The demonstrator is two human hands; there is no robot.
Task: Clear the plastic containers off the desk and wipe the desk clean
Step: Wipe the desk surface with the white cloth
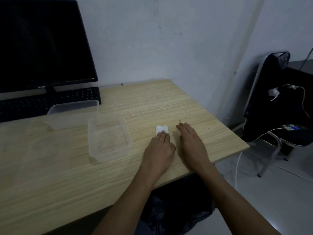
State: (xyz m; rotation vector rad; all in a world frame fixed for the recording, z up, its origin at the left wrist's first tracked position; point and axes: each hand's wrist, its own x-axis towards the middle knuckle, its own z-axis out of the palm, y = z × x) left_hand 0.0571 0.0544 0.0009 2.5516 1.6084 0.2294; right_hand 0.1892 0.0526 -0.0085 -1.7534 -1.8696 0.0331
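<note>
Still w/ two clear plastic containers on the wood desk, left hand pressing the small white tissue flat-fingered & right hand flat, empty, wiping could knock them or skip under them.

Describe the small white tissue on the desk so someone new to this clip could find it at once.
Start at the wooden desk and find the two hands near its right front edge. The tissue lies under the left hand's fingertips, right of the nearer clear container. It is the only white, opaque item there.
</note>
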